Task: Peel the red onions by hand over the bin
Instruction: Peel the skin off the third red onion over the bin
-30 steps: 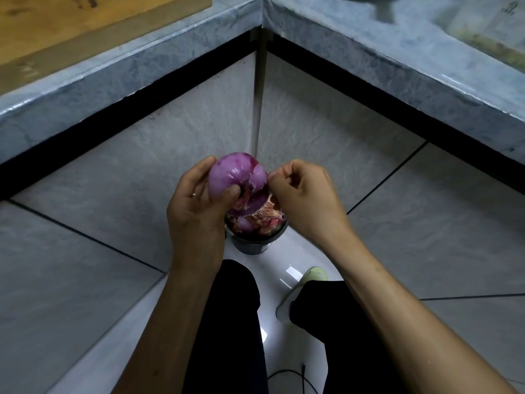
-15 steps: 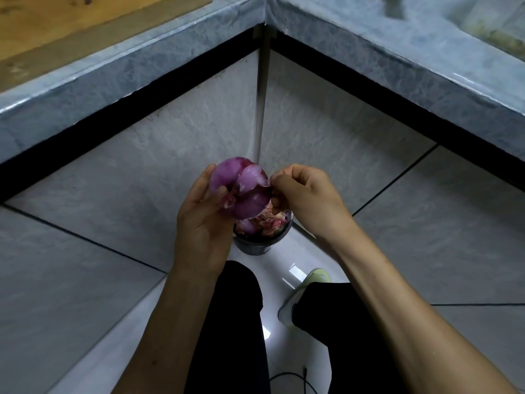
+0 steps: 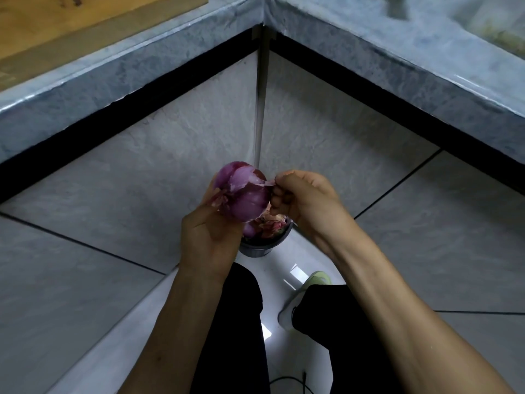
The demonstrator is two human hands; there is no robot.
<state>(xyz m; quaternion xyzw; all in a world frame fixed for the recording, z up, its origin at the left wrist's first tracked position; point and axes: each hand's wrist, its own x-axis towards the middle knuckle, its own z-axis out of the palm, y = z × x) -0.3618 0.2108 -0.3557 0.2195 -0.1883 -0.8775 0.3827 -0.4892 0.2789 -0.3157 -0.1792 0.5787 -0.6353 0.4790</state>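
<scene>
— So, what sits lowest?
— Down on the floor, a dark bin (image 3: 262, 247) of peelings.
— And above it?
— The left hand (image 3: 210, 231) cups a red onion (image 3: 244, 191), fingers curled under it.
— And the other grip?
— The right hand (image 3: 301, 196) pinches a loose skin flap (image 3: 262, 181).

Glossy purple onion (image 3: 247, 200), papery skin flap (image 3: 255, 179), dark matt bin (image 3: 262, 247)

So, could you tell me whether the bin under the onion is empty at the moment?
No, the bin below the red onion already holds a heap of reddish peelings.
</scene>
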